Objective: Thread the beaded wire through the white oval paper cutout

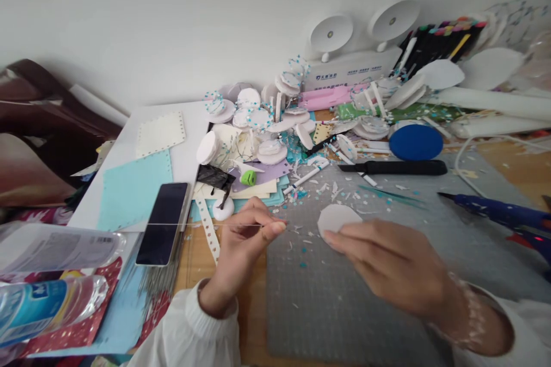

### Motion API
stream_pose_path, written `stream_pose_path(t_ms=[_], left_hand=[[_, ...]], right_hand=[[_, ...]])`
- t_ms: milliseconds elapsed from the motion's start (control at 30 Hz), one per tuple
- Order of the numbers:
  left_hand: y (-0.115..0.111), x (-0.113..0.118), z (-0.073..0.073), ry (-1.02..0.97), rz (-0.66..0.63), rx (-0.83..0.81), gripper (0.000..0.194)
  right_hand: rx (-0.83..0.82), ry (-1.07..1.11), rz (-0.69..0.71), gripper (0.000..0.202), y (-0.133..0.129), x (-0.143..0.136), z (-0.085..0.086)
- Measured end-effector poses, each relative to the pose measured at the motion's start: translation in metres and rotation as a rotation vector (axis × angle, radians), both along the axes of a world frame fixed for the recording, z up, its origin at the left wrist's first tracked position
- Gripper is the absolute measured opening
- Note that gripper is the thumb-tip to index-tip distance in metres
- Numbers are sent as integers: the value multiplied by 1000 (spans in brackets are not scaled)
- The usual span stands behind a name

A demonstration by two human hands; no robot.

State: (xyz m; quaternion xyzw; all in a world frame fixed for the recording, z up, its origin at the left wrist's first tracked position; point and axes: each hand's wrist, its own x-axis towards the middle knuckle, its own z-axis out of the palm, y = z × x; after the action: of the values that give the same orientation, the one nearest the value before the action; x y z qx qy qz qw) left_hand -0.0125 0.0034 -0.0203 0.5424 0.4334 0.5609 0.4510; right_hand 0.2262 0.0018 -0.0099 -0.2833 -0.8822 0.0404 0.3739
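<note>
My left hand (249, 238) is closed in a pinch on a thin, pale wire (198, 224), which runs out level to the left across the phone. Between the fingertips of my right hand (387, 261) is a white round disc (338, 221), tilted above the grey cutting mat (301, 309). The two hands are apart, with paper scraps on the mat between them. The right hand is slightly blurred. Beyond the hands lies a pile of white discs (271, 152), several with wires bearing small blue bits.
A black phone (163, 223) and a bundle of thin wires (157, 284) lie at left, near a plastic bottle (47, 304). A black craft knife (396, 168), a blue round lid (415, 141) and a blue glue gun (503, 209) lie at right. A white twin-head lamp (344, 69) stands behind.
</note>
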Motion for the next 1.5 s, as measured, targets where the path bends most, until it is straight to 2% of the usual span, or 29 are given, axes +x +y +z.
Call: stream_pose_path(t_ms=[133, 200, 267, 367, 467, 533, 600, 667, 700, 767, 867, 967, 1000, 1067, 1167, 1367, 1433, 1500], left_hand=[[3, -5, 10, 87, 5, 185, 2], [4, -7, 15, 127, -2, 248, 3], [5, -8, 18, 151, -15, 280, 4], [5, -9, 18, 176, -6, 251, 4], [3, -7, 12, 163, 17, 117, 12], [1, -5, 8, 101, -23, -3, 19], [-2, -1, 7, 11, -95, -98, 25], [-4, 2, 9, -44, -149, -92, 23], [-5, 3, 11, -33, -161, -43, 18], [-6, 3, 17, 61, -165, 124, 8], [-5, -1, 23, 229, -172, 371, 9], [-4, -3, 24, 288, -179, 472, 10], [-3, -2, 24, 287, -178, 481, 11], [-3, 0, 21, 267, -172, 480, 12], [-5, 4, 17, 211, -170, 439, 11], [-8, 7, 12, 107, -193, 368, 15], [-9, 6, 10, 65, -190, 306, 12], [-10, 5, 7, -14, -168, 167, 5]], right_hand=[[-428, 145, 63, 24, 14, -3, 6], [-554, 144, 98, 17, 16, -2, 7], [-597, 142, 130, 11, 16, -1, 5], [-585, 148, 178, 9, 16, -1, -1], [-529, 129, 179, 4, 15, -3, -6], [-360, 105, 76, 7, 14, -4, -9], [-120, 83, -69, 14, 11, -3, -11], [36, 81, -178, 15, 9, -3, -13], [49, 96, -206, 14, 8, -3, -14], [-8, 158, -229, 15, 9, -3, -13], [-177, 244, -167, 18, 14, -4, -9], [-352, 266, -74, 1, 19, -4, -2], [-392, 281, -61, 7, 19, -3, 0], [-431, 344, -73, 11, 17, -3, 3], [-448, 465, -123, 6, 13, -4, 7], [-567, 564, -12, 3, 12, -2, 13], [-508, 535, -25, 3, 11, 0, 14], [-384, 439, -48, 5, 3, 2, 14]])
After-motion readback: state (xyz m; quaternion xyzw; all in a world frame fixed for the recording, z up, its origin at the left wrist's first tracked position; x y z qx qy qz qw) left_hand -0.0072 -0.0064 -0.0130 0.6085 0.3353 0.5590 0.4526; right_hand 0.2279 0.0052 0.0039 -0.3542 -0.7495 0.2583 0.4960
